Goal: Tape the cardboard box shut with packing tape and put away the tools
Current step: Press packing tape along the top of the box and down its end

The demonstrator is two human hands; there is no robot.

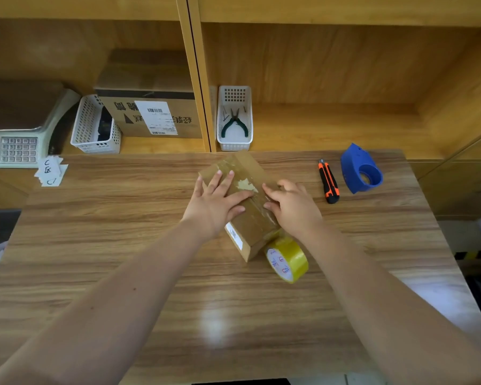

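A small brown cardboard box (250, 218) lies at an angle in the middle of the wooden table (122, 245). My left hand (215, 202) rests flat on its top, fingers spread. My right hand (292, 205) presses on the box's right side along the tape strip, fingers slightly curled. A yellow roll of packing tape (288, 259) stands against the box's near corner, with its tape running up onto the box. An orange and black utility knife (328, 181) and a blue tape dispenser (360, 169) lie at the table's far right.
A white basket (234, 143) holding green-handled pliers (234, 123) stands on the shelf behind the table. Left of it are a large cardboard box (153, 115), another white basket (88, 129), a weighing scale (14, 134) and paper slips (50, 170).
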